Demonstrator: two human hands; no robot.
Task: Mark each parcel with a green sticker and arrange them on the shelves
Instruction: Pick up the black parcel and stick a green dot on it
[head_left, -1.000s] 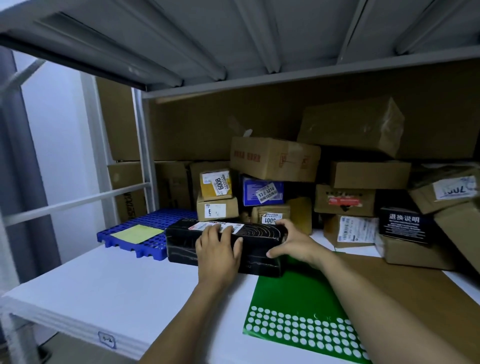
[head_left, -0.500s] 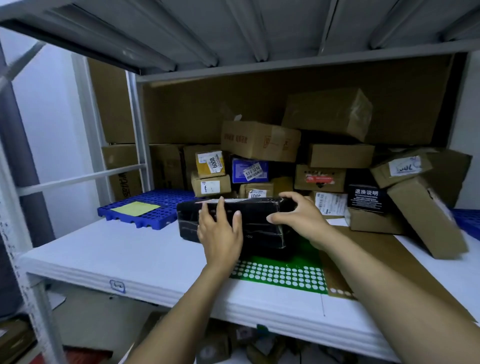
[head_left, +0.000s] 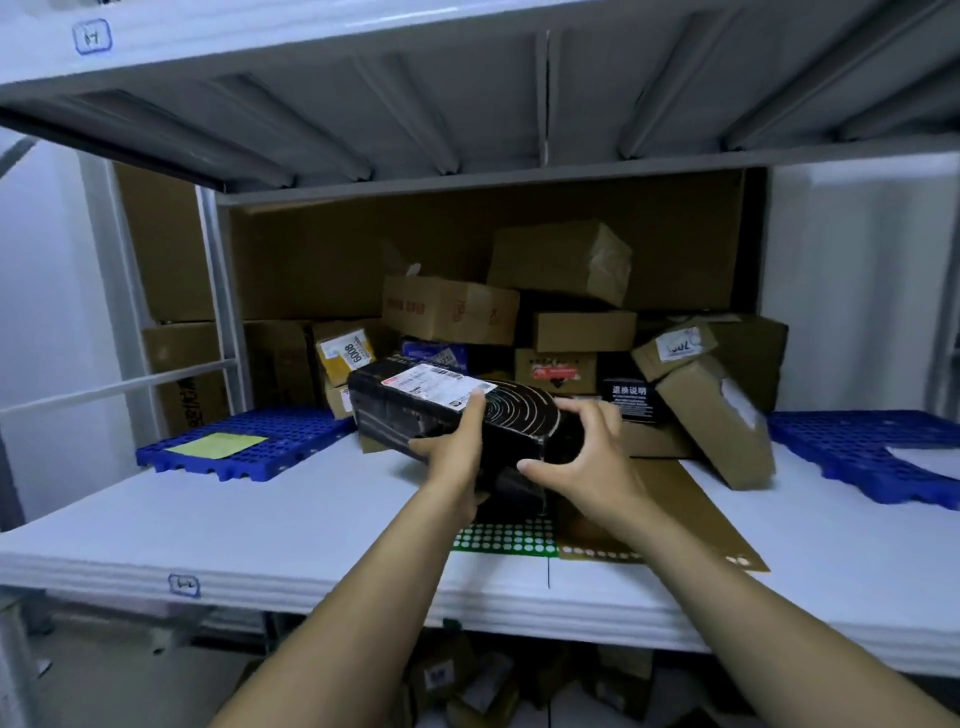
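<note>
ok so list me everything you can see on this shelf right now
black parcel: 1, black with white label, held tilted above the shelf
sticker sheet: 1, green with white dots, shelf front, below the parcel
cardboard sheet: 1, brown, flat, right of the sticker sheet
cardboard boxes: many, brown, piled at the back
small box: 1, black with white print, in the pile
grid mats: 2, blue, far left and far right
note: 1, yellow, on the left mat
shelf: 1, white, under all this
hands: 2, bare, left hand and right hand both grip the parcel
</note>
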